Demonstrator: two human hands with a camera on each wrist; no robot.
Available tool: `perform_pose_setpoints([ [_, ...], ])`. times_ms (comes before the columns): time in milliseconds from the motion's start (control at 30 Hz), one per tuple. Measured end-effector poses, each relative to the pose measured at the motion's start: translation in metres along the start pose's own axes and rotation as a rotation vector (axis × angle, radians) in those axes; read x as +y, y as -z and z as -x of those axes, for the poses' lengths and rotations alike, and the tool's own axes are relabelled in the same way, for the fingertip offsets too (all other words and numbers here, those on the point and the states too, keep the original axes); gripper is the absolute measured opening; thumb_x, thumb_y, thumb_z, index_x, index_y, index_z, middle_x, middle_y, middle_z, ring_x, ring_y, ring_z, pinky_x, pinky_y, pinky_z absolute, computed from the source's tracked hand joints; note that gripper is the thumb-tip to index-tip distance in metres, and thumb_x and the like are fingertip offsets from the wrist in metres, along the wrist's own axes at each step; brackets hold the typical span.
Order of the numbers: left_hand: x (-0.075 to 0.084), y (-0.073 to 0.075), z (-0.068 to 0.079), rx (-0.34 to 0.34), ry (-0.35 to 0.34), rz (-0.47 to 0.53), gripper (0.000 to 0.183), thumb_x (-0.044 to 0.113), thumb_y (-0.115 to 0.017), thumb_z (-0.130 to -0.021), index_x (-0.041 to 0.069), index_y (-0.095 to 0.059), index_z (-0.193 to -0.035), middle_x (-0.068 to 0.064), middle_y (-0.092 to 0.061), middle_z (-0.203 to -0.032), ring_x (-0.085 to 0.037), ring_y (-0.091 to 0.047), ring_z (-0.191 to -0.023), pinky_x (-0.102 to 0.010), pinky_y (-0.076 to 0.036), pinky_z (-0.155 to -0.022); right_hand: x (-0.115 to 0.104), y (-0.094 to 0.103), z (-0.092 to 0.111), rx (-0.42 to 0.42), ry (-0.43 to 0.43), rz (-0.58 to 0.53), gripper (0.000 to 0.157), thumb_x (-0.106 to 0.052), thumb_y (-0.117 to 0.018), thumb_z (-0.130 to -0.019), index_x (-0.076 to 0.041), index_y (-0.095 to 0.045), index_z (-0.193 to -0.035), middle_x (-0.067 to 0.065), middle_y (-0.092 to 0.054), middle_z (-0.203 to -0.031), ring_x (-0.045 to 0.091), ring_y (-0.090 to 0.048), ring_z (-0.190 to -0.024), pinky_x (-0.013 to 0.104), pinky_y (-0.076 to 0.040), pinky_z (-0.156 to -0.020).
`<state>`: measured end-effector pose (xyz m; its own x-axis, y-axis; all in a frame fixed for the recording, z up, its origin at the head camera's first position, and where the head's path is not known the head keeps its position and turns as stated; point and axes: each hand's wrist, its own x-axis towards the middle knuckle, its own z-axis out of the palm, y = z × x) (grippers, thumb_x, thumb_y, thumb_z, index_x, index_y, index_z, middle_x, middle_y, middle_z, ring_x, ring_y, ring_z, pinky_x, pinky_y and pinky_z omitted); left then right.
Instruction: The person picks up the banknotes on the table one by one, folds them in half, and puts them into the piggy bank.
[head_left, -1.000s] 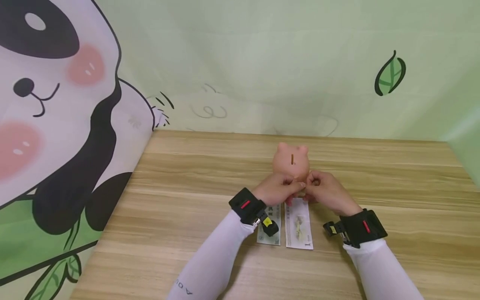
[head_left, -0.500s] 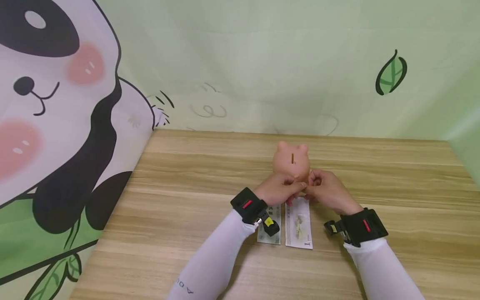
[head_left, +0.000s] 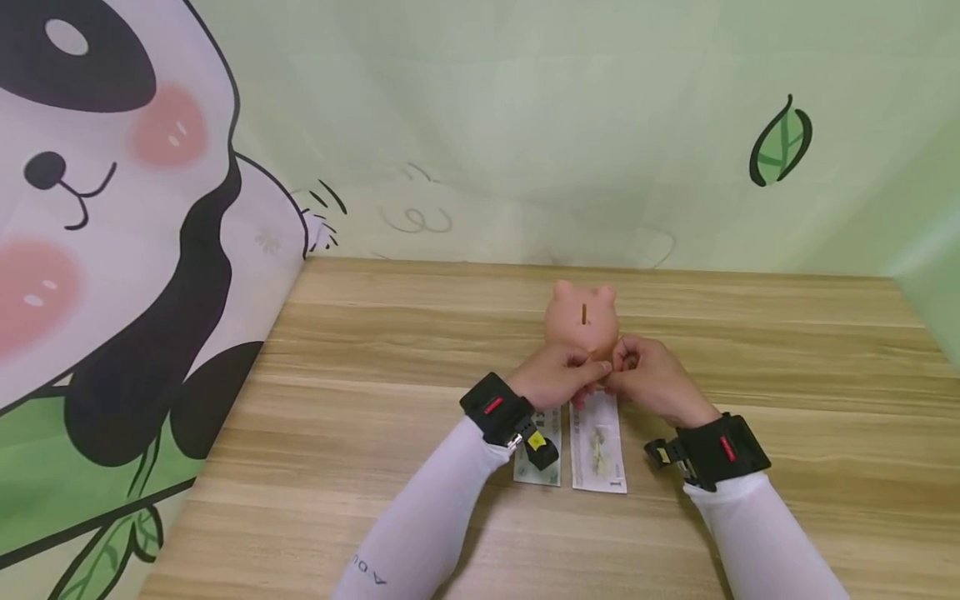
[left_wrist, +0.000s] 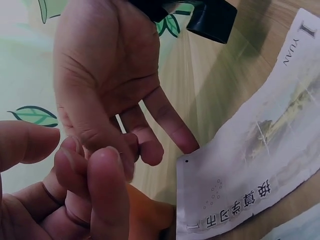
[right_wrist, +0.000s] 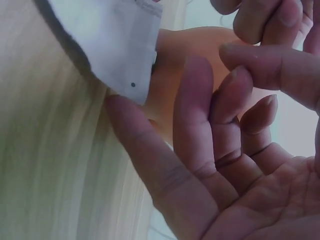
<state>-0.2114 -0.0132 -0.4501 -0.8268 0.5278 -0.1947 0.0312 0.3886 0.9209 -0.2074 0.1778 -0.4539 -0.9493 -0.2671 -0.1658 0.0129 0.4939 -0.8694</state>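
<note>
A pink piggy bank (head_left: 582,329) with a slot on its top stands just beyond both hands. My left hand (head_left: 557,375) and right hand (head_left: 654,379) meet in front of it, thumbs and fingers loosely bent and fingertips close together. In the wrist views I see nothing held between them. One "1 yuan" play banknote (head_left: 597,454) lies on the table below the fingertips; a finger of the right hand touches its far edge (right_wrist: 137,85). To its left lies a greenish banknote (head_left: 531,475), partly covered by the left hand and wrist strap.
The wood-grain table (head_left: 375,333) reaches back to a pale green cloth wall (head_left: 525,125). A printed panda (head_left: 112,208) covers the left wall. Black wrist straps with small cameras (head_left: 542,450) hang over the banknotes' area.
The head view has shifted very slightly. Both hands, the piggy bank and the banknotes keep nearly the same places.
</note>
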Motion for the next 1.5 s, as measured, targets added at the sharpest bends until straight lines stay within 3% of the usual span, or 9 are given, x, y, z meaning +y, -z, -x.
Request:
perform_pose_setpoints([
  [167,0.002,0.002,0.002,0.007,0.016,0.004,0.044,0.032,-0.057,-0.106,-0.001,-0.065,-0.078,0.004,-0.055,-0.057,-0.012,-0.049,-0.055,-0.021,-0.035,-0.050,0.000,0.001,-0.001,0.036,0.002,0.032,0.026,-0.004,-0.079,-0.079,-0.001,-0.057,-0.092,0.003,-0.056,-0.082,0.017,-0.052,-0.073,0.024,-0.045,-0.058],
  [400,0.005,0.007,0.004,0.004,-0.007,0.015,0.039,0.028,-0.056,-0.107,0.007,-0.063,-0.075,0.003,-0.056,-0.061,-0.022,-0.055,-0.060,-0.021,-0.040,-0.051,0.000,0.003,-0.002,0.032,-0.007,0.041,0.030,0.003,-0.080,-0.075,-0.001,-0.058,-0.095,0.008,-0.061,-0.088,0.018,-0.055,-0.078,0.023,-0.049,-0.062],
  [600,0.005,0.009,0.003,0.017,0.010,0.002,0.043,0.029,-0.055,-0.108,-0.004,-0.064,-0.082,0.003,-0.057,-0.063,-0.026,-0.060,-0.064,-0.021,-0.041,-0.053,0.001,0.006,-0.002,0.018,-0.008,0.053,0.032,0.005,-0.082,-0.075,-0.001,-0.058,-0.095,0.009,-0.064,-0.088,0.017,-0.057,-0.078,0.024,-0.049,-0.064],
  [767,0.005,0.009,0.003,0.026,0.019,-0.012,0.048,0.032,-0.055,-0.108,-0.010,-0.066,-0.089,0.003,-0.057,-0.063,-0.021,-0.059,-0.063,-0.021,-0.042,-0.055,0.003,0.008,-0.002,0.003,-0.012,0.046,0.031,0.006,-0.080,-0.076,0.000,-0.058,-0.097,0.010,-0.066,-0.088,0.017,-0.060,-0.078,0.024,-0.050,-0.063],
  [933,0.006,0.012,0.004,0.035,0.026,-0.019,0.047,0.034,-0.054,-0.108,-0.007,-0.067,-0.088,0.003,-0.058,-0.065,-0.015,-0.059,-0.063,-0.021,-0.044,-0.058,0.004,0.013,-0.001,-0.004,-0.015,0.048,0.030,0.002,-0.080,-0.080,-0.001,-0.058,-0.099,0.012,-0.069,-0.093,0.016,-0.063,-0.080,0.025,-0.051,-0.065],
  [1133,0.007,0.017,0.004,0.069,0.013,-0.023,0.038,0.026,-0.052,-0.108,0.007,-0.063,-0.077,0.002,-0.057,-0.065,-0.017,-0.058,-0.065,-0.022,-0.044,-0.061,0.007,0.019,-0.001,-0.004,0.012,-0.015,0.029,0.001,-0.079,-0.083,0.001,-0.057,-0.102,0.014,-0.069,-0.097,0.012,-0.066,-0.081,0.024,-0.051,-0.065],
  [1500,0.006,0.019,0.004,0.130,0.028,0.053,0.038,0.029,-0.055,-0.106,0.010,-0.060,-0.074,0.003,-0.053,-0.062,-0.013,-0.056,-0.061,-0.021,-0.043,-0.057,0.005,0.018,-0.002,0.022,0.052,-0.167,0.028,0.008,-0.077,-0.085,0.005,-0.054,-0.100,0.003,-0.065,-0.093,0.008,-0.068,-0.083,0.021,-0.057,-0.071],
])
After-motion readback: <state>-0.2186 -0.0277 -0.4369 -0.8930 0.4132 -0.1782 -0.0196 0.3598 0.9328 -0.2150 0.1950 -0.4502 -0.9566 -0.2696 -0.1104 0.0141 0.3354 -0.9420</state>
